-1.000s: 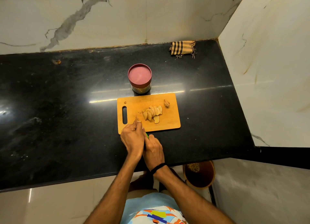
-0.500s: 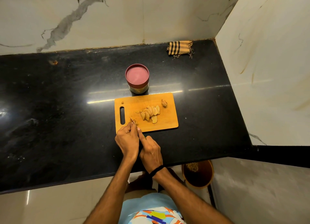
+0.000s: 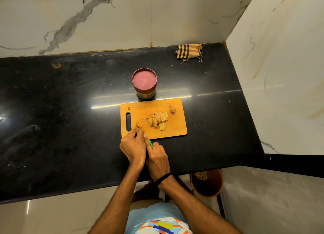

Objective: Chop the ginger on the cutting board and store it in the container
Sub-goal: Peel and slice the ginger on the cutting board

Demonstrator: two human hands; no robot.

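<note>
A wooden cutting board (image 3: 177,128) lies on the black counter. A pile of pale ginger slices (image 3: 158,119) sits at its middle, and a small unpeeled ginger knob (image 3: 172,109) lies near the far right corner. My left hand (image 3: 133,147) pinches a small ginger piece (image 3: 139,127) at the board's near left corner. Right beside it, my right hand (image 3: 157,159) grips a knife with a green handle (image 3: 150,143); its blade is hidden behind my left hand. A round container with a maroon lid (image 3: 144,81) stands closed just behind the board.
A folded striped cloth (image 3: 189,51) lies at the back right of the counter (image 3: 70,128). Marble walls close the back and right sides. Below the counter's front edge at the right stands a brown bin (image 3: 207,183).
Both hands stay at the board's near left corner. The left fingertips reached slightly farther onto the board at the ginger piece, then drew back a little.
</note>
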